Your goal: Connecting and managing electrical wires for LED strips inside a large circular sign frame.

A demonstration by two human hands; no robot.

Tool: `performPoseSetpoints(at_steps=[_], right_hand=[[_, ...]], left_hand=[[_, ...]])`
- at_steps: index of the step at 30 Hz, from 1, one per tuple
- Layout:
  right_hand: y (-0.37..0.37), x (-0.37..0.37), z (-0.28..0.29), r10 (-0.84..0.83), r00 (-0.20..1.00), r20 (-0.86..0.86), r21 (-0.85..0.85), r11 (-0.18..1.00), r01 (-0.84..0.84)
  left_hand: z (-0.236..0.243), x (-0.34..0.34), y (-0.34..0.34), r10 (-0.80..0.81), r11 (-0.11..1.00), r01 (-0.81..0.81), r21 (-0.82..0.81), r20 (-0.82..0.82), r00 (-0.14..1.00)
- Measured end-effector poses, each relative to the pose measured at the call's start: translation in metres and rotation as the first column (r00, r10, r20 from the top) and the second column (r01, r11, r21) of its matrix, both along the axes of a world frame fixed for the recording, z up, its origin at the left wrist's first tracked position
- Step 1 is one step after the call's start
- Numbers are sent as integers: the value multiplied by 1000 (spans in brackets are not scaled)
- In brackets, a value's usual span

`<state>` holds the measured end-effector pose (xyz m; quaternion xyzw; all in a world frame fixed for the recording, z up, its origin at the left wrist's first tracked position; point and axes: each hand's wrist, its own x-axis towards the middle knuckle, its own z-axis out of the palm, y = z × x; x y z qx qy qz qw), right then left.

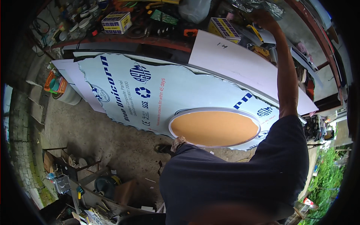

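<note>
My right arm stretches far forward over the crowded workbench. At its end my right hand point(264, 19) is curled among tools, beside a crumpled clear plastic bag point(268, 8) and close to a yellow-edged tool point(257, 33). What its fingers hold is too dark and small to make out. My left hand does not show. Before my body an oval panel point(215, 128) with an orange-tan face and a pale rim leans against a large light-blue film-covered sheet point(157, 93) with ragged edges. A small patterned crumpled cloth point(178, 142) shows at the oval's lower left edge.
A white board point(232, 62) leans on the bench's red front edge point(157, 42). Two purple-and-yellow boxes, one at left point(116, 22), stand on the bench. A bucket point(69, 93) sits at the far left. Lower left, a low table point(88, 195) carries clutter.
</note>
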<state>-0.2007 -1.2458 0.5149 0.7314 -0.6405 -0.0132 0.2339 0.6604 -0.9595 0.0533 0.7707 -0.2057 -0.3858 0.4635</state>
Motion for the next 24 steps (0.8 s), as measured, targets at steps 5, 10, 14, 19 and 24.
performPoseSetpoints(at_steps=[5, 10, 14, 19, 24], right_hand=[[2, -13, -24, -74, 905, 418, 211, 977, -18], [-20, -5, -48, -203, 961, 186, 380, 917, 120], [-43, -14, -65, -193, 978, 84, 419, 897, 141], [-61, -30, -79, -102, 994, -31, 403, 909, 106], [-57, -31, -108, -181, 982, 55, -35, 982, 183]], left_hand=[[-3, -3, -10, -33, 999, 34, 26, -23, 999], [-6, -4, -18, -60, 997, 62, 39, -40, 997], [-8, -1, -14, -42, 998, 45, 42, -56, 998], [-11, 6, -3, -19, 999, 23, 48, -72, 997], [-12, 15, 14, 18, 998, -14, 56, -74, 997]])
